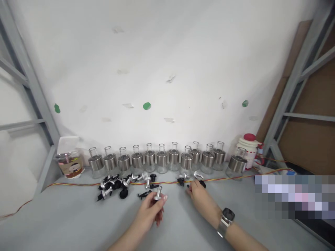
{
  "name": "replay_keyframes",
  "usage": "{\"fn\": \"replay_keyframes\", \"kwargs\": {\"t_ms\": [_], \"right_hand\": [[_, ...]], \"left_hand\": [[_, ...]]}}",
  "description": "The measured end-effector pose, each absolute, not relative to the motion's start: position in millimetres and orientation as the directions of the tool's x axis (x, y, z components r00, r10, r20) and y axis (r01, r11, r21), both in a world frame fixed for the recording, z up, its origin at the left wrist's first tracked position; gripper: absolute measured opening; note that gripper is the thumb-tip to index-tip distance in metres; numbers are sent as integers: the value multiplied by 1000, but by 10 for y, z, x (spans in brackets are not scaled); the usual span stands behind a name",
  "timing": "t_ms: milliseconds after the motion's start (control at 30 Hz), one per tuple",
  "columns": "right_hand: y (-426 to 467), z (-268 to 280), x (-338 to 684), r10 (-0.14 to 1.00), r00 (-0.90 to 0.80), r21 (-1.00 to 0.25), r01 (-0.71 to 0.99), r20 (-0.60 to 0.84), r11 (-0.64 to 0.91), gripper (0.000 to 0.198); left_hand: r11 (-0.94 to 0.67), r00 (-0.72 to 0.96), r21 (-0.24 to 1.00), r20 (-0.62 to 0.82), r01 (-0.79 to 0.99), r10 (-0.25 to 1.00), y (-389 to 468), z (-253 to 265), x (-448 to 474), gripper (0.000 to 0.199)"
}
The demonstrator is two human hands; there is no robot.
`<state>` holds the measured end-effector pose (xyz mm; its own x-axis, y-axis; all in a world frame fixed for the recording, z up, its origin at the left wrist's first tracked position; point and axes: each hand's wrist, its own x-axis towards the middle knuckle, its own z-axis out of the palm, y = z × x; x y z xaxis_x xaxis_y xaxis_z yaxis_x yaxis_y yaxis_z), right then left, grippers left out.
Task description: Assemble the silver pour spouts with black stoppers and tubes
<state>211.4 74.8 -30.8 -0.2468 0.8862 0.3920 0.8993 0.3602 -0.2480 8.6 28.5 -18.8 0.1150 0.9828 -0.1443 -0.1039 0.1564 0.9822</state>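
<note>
My left hand [150, 209] is closed, pinching a silver pour spout [158, 194] upright between thumb and fingers. To the right, my right hand [199, 194] reaches down to the tabletop with its fingers together. A small black piece [187, 186] shows at its fingertips; the rest of it is hidden. Close beside that hand lie a round black cap [202, 184], a black-based spout [181, 181] and a silver spout [198, 174]. Left of my hands is a loose pile of silver and black pour spouts [106, 192], with black plastic pieces [143, 194] near my left hand.
Several glass bottles with steel bands [150, 157] stand along the white wall [167, 69]. A twisted red-yellow wire [225, 178] crosses the grey table [86, 219]. A cup of amber liquid [72, 167] stands left, a white red-topped container [248, 150] right. Metal posts flank both sides.
</note>
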Motion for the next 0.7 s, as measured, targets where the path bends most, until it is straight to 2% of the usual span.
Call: {"fn": "replay_keyframes", "kwargs": {"t_ms": [100,167,300,500,600,700], "right_hand": [[721,-268,2068,936,-173,-530,786,305,318,5],[706,-221,2032,963,-163,-695,668,213,266,11],[643,-105,1957,974,-227,-909,400,25,117,31],[525,-27,1935,959,-278,-987,158,-49,-5,43],[534,-63,1946,966,-258,-991,136,-19,16,40],[589,-97,1946,975,-221,-980,188,20,63,36]], "left_hand": [[123,141,989,-112,-76,984,246,-161,99,46],[111,146,992,-101,-61,984,219,-133,107,44],[145,124,987,-137,-62,983,203,-100,124,45],[129,104,988,-120,-82,987,234,-134,117,45],[84,125,994,-75,-67,989,229,-137,109,42],[90,151,994,-80,-59,985,222,-133,106,42]]}}
